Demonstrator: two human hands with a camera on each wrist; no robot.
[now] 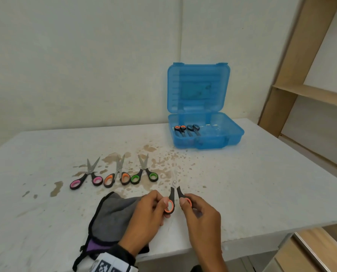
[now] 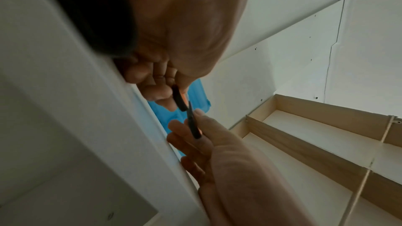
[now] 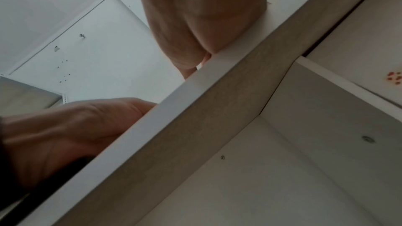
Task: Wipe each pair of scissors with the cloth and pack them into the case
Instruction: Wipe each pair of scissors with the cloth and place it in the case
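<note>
Left hand [image 1: 151, 210] & right hand [image 1: 198, 212] each pinch one loop of the orange scissors [image 1: 173, 200] (blades nearly shut), prob. closing them before casing.

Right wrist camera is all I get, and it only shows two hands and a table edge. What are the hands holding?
Observer: The left hand and the right hand each pinch one handle of the same orange-handled scissors.
Operator: Where's the cloth?
Observer: The grey cloth lies on the table, partly under the left forearm.
Operator: Are any scissors packed?
Observer: Yes, the packed scissors, two pairs, lie in the open blue case.
Operator: How many are left?
Observer: The three loose pairs lie in a row on the table.
</note>
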